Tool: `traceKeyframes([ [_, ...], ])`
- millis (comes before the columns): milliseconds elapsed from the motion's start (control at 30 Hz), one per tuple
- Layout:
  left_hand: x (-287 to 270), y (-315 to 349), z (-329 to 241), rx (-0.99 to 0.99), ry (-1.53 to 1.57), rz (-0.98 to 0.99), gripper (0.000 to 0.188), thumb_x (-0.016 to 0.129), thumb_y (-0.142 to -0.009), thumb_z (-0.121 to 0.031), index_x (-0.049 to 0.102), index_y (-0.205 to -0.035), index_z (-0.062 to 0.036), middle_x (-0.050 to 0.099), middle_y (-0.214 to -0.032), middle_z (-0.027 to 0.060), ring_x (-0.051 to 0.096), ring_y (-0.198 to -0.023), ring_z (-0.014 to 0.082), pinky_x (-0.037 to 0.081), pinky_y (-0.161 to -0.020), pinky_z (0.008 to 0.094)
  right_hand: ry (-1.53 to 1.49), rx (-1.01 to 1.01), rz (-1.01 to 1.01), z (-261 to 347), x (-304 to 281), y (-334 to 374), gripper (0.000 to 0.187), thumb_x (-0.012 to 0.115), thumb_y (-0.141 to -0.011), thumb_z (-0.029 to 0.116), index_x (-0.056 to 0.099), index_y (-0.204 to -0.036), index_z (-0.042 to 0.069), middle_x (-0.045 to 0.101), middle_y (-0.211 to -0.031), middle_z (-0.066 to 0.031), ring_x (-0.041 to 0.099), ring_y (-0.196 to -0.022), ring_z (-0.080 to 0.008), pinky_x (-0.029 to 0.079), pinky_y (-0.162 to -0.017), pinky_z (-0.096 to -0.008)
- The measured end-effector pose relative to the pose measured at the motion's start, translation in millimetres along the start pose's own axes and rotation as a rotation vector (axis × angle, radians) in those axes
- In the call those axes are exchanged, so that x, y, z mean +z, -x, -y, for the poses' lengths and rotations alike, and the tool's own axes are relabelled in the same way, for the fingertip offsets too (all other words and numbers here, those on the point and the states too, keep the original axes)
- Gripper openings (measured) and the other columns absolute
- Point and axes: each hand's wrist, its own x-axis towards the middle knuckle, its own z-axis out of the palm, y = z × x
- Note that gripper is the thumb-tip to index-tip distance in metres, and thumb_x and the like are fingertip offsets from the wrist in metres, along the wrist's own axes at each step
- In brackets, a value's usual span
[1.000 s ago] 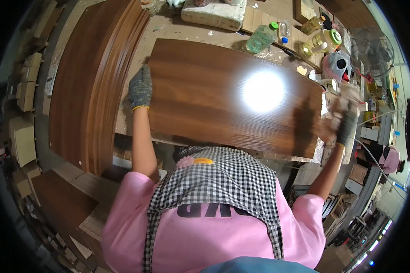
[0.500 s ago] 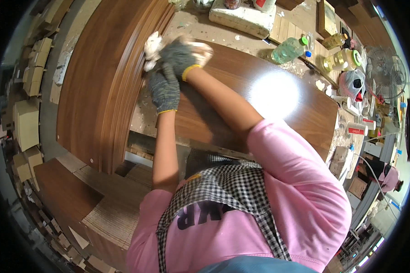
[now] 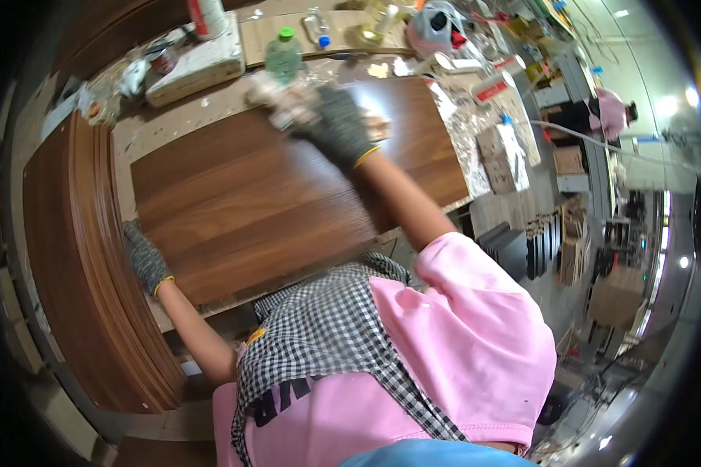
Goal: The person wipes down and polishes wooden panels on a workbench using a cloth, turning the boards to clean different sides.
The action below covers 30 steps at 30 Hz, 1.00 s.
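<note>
Starting at the far left, a stack (image 3: 93, 265) of brown panels with moulded edges stands beside the board (image 3: 265, 206). The left hand (image 3: 144, 253), in a grey knit glove with a yellow cuff, is located in the narrow gap between the two, at the board's left edge; its fingers lie along that edge, and whether they are clamped on it cannot be told. The board is brown, wood-grained and flat on the bench (image 3: 144, 134), in front of the person. Beyond its far left portion sits a paint-marked white block (image 3: 199, 78), which carries a dark jar (image 3: 162, 60) and a red-and-white bottle (image 3: 205, 19). To the right, a green-capped bottle (image 3: 283, 58) is positioned just past the board's far edge. The rag (image 3: 276, 101), pale and blurred, is bunched under the right hand (image 3: 335, 128), near the same edge; the gloved fingers are closed over it, and cloth projects on both sides. A glare spot shows on the board next to this hand. Farther right are a plastic bag (image 3: 435, 31), a paper cup (image 3: 492, 88) with a red band, and, in the background, another person (image 3: 609, 115) in a pink top.
</note>
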Motion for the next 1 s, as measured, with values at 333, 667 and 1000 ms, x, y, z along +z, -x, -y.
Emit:
traceKeyframes([
  [333, 21.7, -15.7, -0.8, -0.134, -0.286, 0.018, 0.063, 0.036, -0.108, -0.046, 0.053, -0.142, 0.0036, 0.056, -0.146, 0.0189, 0.053, -0.136, 0.0317, 0.037, -0.115, 0.0363, 0.675, 0.438, -0.163, -177.4, -137.1, 71.2, 0.044, 0.053, -0.099, 0.045, 0.063, -0.123, 0.01, 0.071, -0.102, -0.0197, 0.069, -0.094, -0.0375, 0.053, -0.087, -0.0478],
  [667, 12.7, -28.8, 29.8, 0.112, -0.455, 0.017, 0.054, 0.032, -0.11, -0.035, 0.051, -0.145, 0.0015, 0.054, -0.147, 0.0194, 0.052, -0.136, 0.0312, 0.039, -0.114, 0.037, 0.364, 0.23, -0.074, -92.1, -58.4, 127.9, 0.03, 0.057, -0.095, 0.037, 0.066, -0.121, 0.024, 0.052, -0.133, -0.0154, 0.053, -0.118, -0.0337, 0.045, -0.097, -0.0538],
  [1000, 20.3, -28.5, 15.6, -0.026, -0.345, 0.066, 0.057, 0.033, -0.109, -0.04, 0.053, -0.144, -0.0003, 0.055, -0.147, 0.0184, 0.054, -0.133, 0.0322, 0.04, -0.113, 0.0368, 0.255, 0.502, -0.287, -142.5, -152.9, 217.9, 0.044, 0.063, -0.089, 0.042, 0.066, -0.103, 0.0, 0.067, -0.092, -0.0251, 0.066, -0.088, -0.04, 0.053, -0.085, -0.0493],
])
